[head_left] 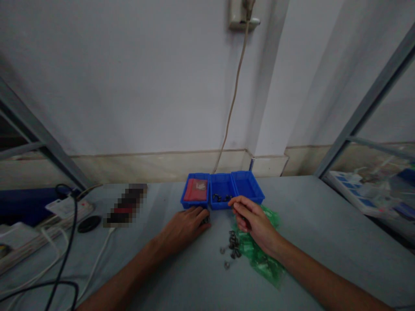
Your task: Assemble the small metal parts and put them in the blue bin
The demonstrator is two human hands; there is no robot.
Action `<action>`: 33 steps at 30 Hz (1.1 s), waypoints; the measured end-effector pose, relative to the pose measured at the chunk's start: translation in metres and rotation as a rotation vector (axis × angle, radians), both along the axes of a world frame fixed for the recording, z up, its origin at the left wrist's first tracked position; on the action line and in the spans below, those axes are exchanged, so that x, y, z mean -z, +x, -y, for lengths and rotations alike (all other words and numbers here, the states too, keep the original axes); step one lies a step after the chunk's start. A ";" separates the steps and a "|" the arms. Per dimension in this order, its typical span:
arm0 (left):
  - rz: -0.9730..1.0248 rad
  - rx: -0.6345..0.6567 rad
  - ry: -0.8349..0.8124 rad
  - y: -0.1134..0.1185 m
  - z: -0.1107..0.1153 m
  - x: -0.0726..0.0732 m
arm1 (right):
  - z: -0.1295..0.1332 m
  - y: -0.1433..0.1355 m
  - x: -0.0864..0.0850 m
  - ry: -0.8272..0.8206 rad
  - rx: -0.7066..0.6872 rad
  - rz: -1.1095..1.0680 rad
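My left hand (189, 223) rests on the table before the left blue bin (184, 203), its fingers curled over small metal parts (205, 220). Close to the front edge of the middle blue bin (222, 206), my right hand (253, 218) is closed in a pinch; what sits between its fingers is too small or hidden to name. Several dark screw-like pieces (218, 198) lie inside the middle bin. More dark screw-like pieces (232, 244) are heaped on the table between my hands, beside two shinier small parts (227, 264). A crumpled green plastic bag (266, 268) lies partly under my right hand and wrist.
A red packet (196, 190) fills the left bin; the right blue bin (248, 185) adjoins the middle one. To the left are a pixelated object (126, 207), a black disc (89, 223), cables (97, 263) and a power strip (22, 250). Metal frame posts (340, 138) flank the table.
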State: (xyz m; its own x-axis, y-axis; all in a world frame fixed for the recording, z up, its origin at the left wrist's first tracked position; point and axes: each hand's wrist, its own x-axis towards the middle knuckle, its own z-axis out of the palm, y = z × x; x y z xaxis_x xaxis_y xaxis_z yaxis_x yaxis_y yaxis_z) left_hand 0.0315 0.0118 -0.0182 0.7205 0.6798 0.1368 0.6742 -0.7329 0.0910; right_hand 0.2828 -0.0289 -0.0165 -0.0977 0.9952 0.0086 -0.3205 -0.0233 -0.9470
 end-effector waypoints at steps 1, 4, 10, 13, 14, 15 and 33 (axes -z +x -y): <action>-0.003 -0.008 -0.001 0.000 0.000 -0.001 | 0.000 0.000 -0.001 0.010 0.023 -0.012; -0.029 -0.045 0.010 0.003 0.003 -0.004 | 0.001 0.001 -0.004 0.038 0.091 -0.053; -0.097 -0.079 0.011 0.008 0.007 -0.011 | -0.001 0.004 -0.006 0.031 0.111 -0.091; -0.111 -0.081 0.015 0.007 0.006 -0.011 | -0.001 0.004 -0.006 0.035 0.096 -0.082; -0.113 -0.078 0.016 0.006 0.006 -0.011 | -0.001 0.004 -0.006 0.032 0.090 -0.081; -0.114 -0.077 0.016 0.005 0.006 -0.010 | -0.001 0.003 -0.006 0.028 0.085 -0.081; -0.186 -0.194 0.034 0.004 0.002 0.000 | 0.000 0.004 -0.005 -0.001 0.065 -0.063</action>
